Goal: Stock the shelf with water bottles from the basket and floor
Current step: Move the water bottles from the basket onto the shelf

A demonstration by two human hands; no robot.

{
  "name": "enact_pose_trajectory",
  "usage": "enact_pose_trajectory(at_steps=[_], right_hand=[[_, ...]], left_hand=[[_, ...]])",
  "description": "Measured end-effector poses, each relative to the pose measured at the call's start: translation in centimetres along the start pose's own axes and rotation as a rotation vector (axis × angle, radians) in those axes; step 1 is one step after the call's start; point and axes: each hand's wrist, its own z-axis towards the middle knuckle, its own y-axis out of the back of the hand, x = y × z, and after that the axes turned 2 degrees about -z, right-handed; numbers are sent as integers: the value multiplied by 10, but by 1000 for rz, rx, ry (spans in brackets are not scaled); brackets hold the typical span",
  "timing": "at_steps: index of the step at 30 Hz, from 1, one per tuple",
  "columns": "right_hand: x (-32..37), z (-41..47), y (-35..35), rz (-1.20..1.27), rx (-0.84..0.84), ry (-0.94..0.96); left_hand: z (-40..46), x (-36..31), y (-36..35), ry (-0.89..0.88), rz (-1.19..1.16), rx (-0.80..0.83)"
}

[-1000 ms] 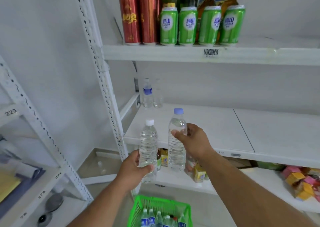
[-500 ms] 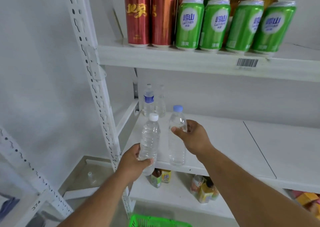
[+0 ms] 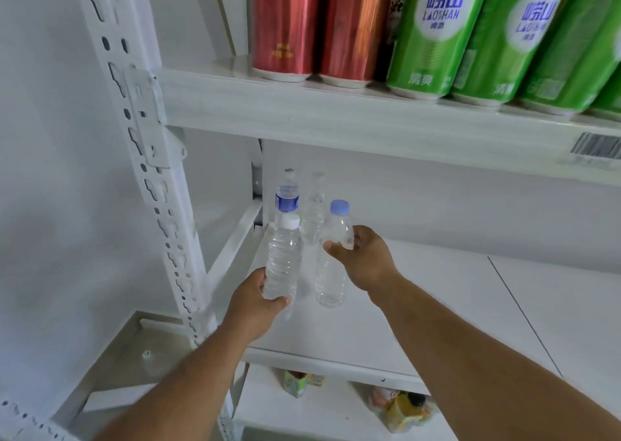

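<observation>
My left hand (image 3: 257,302) grips the lower part of a clear water bottle with a white cap (image 3: 283,259), held upright over the left end of the white middle shelf (image 3: 420,306). My right hand (image 3: 364,259) grips the upper part of a clear bottle with a blue cap (image 3: 332,255), upright just to the right; whether its base touches the shelf is unclear. Two more water bottles stand at the shelf's back left corner: one with a blue label (image 3: 286,195) and one clear (image 3: 315,205).
Red cans (image 3: 285,23) and green cans (image 3: 437,33) line the upper shelf (image 3: 336,114) close overhead. A perforated white upright (image 3: 148,158) stands left of my hands. Small drink cartons (image 3: 400,410) sit on the lower shelf. The middle shelf stretches bare to the right.
Both hands have carried their bottles up and forward, from in front of the shelf edge to over the shelf's left end, nearer the two standing bottles. The green basket has dropped out of view.
</observation>
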Motion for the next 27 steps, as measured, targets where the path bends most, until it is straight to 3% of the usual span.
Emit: enact_pose_trajectory(at_steps=[16,27], right_hand=[[-38,122,-52,-31,10,-103],[-44,157,-63,-42,11,-35]], left_hand=[[145,35,-22,11,-46,-151],[200,40,-36,-18,31,-169]])
